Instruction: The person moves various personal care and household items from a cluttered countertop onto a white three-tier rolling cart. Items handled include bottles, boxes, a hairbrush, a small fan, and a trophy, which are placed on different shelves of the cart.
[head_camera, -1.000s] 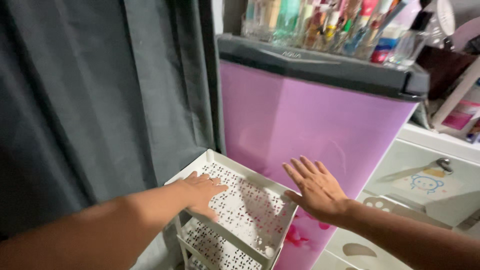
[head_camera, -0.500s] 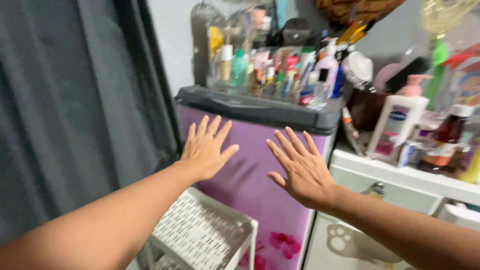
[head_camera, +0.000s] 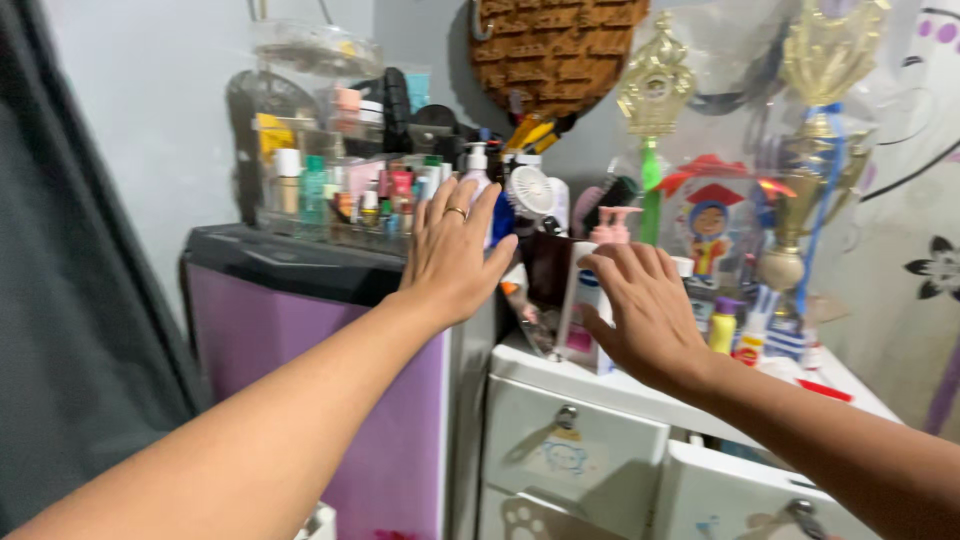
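Observation:
My left hand (head_camera: 452, 255), a ring on one finger, is raised with its fingers spread in front of several cosmetic bottles (head_camera: 345, 195) standing on the purple mini fridge (head_camera: 300, 330); it holds nothing. My right hand (head_camera: 642, 305) reaches with curved, spread fingers at a white pump bottle with a pink label (head_camera: 577, 318) on top of the white drawer cabinet (head_camera: 580, 440). Whether the fingers touch the bottle I cannot tell. A small white fan (head_camera: 530, 190) stands between the two hands, farther back.
A grey curtain (head_camera: 60, 330) hangs at the left. Two gold trophies (head_camera: 655, 95) (head_camera: 825, 130), a doll in a red cap (head_camera: 710, 235) and small bottles (head_camera: 722, 325) crowd the cabinet top. A woven brown disc (head_camera: 560, 50) hangs on the wall.
The view has swung up and to the right, away from the white perforated rack. Both hands have lifted off the rack and moved toward the cluttered tops of fridge and cabinet.

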